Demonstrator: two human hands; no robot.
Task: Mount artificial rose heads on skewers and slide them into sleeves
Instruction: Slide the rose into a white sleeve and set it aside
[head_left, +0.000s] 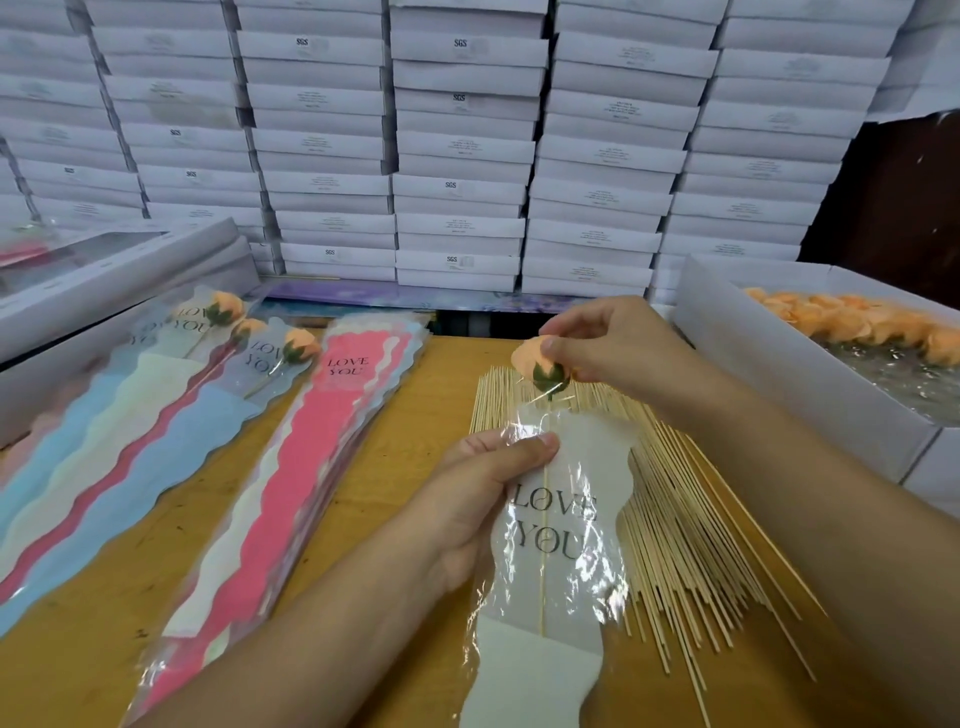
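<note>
Peach rose head (530, 358) under right hand (613, 343) fingertips.

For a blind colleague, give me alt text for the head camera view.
The right hand lowers a peach rose on a skewer into a clear "LOVE YOU" sleeve gripped by the left hand, above loose skewers.

The sleeve (558, 525) is thin clear plastic, glossy and crinkled, with a matt white paper-like panel inside, and the skewer (543, 561) within it is pale bare wood like the loose skewers (691, 525) by the table's right edge. The table (156, 551) is smooth, yellowish wood with small dark marks. The rose head (535, 364) has soft matt peach petals; the boxes (462, 156) behind look like matt white cardboard.
</note>
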